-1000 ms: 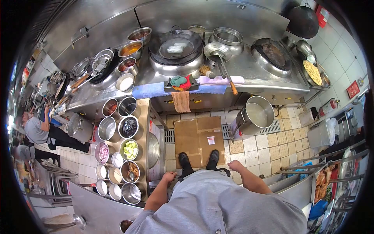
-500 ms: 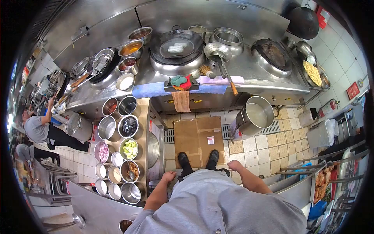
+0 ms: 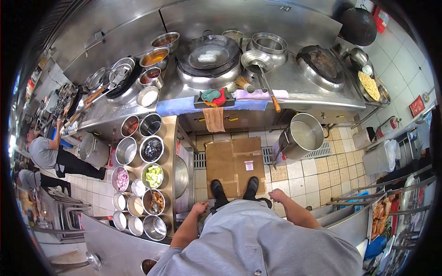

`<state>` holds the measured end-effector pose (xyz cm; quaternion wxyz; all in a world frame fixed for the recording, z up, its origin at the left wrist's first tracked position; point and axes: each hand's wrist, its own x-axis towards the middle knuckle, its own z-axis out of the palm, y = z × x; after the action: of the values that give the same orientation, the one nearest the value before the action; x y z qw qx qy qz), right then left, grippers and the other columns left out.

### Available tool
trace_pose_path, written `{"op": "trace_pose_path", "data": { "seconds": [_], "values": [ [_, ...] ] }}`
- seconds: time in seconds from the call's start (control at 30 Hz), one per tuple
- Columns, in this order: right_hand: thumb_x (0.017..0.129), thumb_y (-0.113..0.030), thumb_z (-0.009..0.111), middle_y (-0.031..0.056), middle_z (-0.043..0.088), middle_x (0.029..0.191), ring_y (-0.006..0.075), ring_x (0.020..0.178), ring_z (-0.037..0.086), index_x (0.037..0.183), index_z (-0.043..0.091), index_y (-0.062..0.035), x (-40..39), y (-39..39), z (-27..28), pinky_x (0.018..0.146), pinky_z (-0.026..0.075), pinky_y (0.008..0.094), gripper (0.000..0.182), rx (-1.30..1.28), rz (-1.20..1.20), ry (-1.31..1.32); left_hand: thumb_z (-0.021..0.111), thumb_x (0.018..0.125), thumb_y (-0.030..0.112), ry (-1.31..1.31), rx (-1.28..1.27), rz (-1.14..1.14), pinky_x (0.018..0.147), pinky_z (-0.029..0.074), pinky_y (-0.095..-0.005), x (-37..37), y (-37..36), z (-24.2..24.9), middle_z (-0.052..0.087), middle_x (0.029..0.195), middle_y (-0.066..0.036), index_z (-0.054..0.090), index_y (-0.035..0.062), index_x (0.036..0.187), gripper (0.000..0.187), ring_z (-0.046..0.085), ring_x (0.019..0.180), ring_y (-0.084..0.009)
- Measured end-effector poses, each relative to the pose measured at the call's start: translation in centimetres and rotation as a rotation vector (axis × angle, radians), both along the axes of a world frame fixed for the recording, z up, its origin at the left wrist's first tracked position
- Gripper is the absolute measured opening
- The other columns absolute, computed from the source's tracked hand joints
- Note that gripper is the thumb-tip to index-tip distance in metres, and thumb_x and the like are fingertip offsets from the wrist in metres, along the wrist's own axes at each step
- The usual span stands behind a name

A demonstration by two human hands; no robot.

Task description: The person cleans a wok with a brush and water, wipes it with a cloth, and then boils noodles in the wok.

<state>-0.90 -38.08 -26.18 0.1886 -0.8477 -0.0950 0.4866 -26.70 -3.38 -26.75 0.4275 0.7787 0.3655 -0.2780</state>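
Observation:
Low at my left side hangs my left hand [image 3: 200, 208], its fingers curled in with nothing visible in them. It is nearest the steel side counter [image 3: 170, 172], which holds pots of ingredients. On the other side my right hand [image 3: 277, 195] is also curled and holds nothing I can see, above the tiled floor. Ahead on the range, a wok [image 3: 209, 51] has a whitish patch in its middle. A perforated strainer [image 3: 256, 58] and a wooden-handled tool [image 3: 269, 89] rest right of it, close to a bamboo brush [image 3: 243, 83].
Cut green vegetables [image 3: 154, 175] and chopped purple onion [image 3: 120, 179] fill pots on the left. A tall stockpot [image 3: 304, 134] stands on the floor at right. Flattened cardboard [image 3: 233, 161] lies under my shoes. A co-worker [image 3: 42, 149] stands at far left.
The co-worker's forearm at far left has lowered slightly. My hands and the things around them show no visible change.

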Motion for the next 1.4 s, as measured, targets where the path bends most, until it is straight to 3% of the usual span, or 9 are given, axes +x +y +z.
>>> {"op": "trace_pose_path", "data": {
  "seconds": [0.17,0.53,0.93,1.1,1.33,1.4],
  "values": [
    [0.077,-0.027,0.043,0.0116,0.060,0.062,0.0197,0.048,0.057,0.069,0.060,0.0004,-0.1,0.2,0.8,0.050,0.047,0.0301,0.033,0.012,-0.020,0.017,0.048,0.080,0.037,0.000,0.021,-0.039,0.061,0.046,-0.0313,0.0,0.2,-0.8,0.062,0.075,-0.007,0.061,0.0045,0.084,0.035,0.058,0.063,-0.0178],
    [0.078,-0.026,0.043,0.0114,0.061,0.064,0.0197,0.050,0.059,0.070,0.061,0.0003,0.3,0.5,1.2,0.053,0.048,0.0301,0.033,0.009,-0.022,0.013,0.049,0.080,0.036,0.007,-0.087,0.127,0.062,0.046,-0.0315,-0.6,0.7,-2.6,0.062,0.076,-0.007,0.061,0.0050,0.086,0.034,0.059,0.063,-0.0169],
    [0.080,-0.029,0.042,0.0091,0.062,0.063,0.0191,0.050,0.060,0.067,0.062,-0.0014,0.7,-0.4,-1.3,0.057,0.049,0.0303,0.037,0.022,0.032,-0.021,0.047,0.080,0.037,0.009,-0.060,0.037,0.064,0.047,-0.0315,-0.8,1.0,-4.2,0.063,0.076,-0.007,0.062,0.0066,0.088,0.034,0.060,0.066,-0.0177],
    [0.081,-0.032,0.039,0.0086,0.061,0.061,0.0179,0.050,0.060,0.066,0.063,-0.0035,1.0,-0.8,-2.7,0.059,0.049,0.0293,0.040,-0.022,0.223,-0.074,0.048,0.080,0.037,-0.007,-0.111,0.110,0.064,0.047,-0.0316,-0.6,0.8,-3.4,0.062,0.076,-0.007,0.062,0.0063,0.088,0.035,0.059,0.065,-0.0188],
    [0.080,-0.032,0.039,0.0090,0.061,0.062,0.0185,0.053,0.060,0.066,0.063,-0.0047,0.9,-1.0,-3.3,0.060,0.049,0.0309,0.039,-0.037,0.208,-0.039,0.049,0.079,0.036,-0.005,-0.076,0.055,0.062,0.047,-0.0308,-1.2,1.3,-5.3,0.062,0.073,-0.007,0.062,0.0069,0.088,0.033,0.059,0.062,-0.0189],
    [0.075,-0.030,0.049,0.0099,0.062,0.066,0.0217,0.060,0.060,0.069,0.062,-0.0054,1.1,-1.2,-4.4,0.060,0.048,0.0336,0.028,-0.003,0.437,-0.139,0.049,0.079,0.036,-0.014,-0.079,0.059,0.061,0.047,-0.0310,-1.4,1.2,-5.6,0.062,0.073,-0.007,0.062,0.0068,0.087,0.033,0.059,0.062,-0.0189]
  ]
}}
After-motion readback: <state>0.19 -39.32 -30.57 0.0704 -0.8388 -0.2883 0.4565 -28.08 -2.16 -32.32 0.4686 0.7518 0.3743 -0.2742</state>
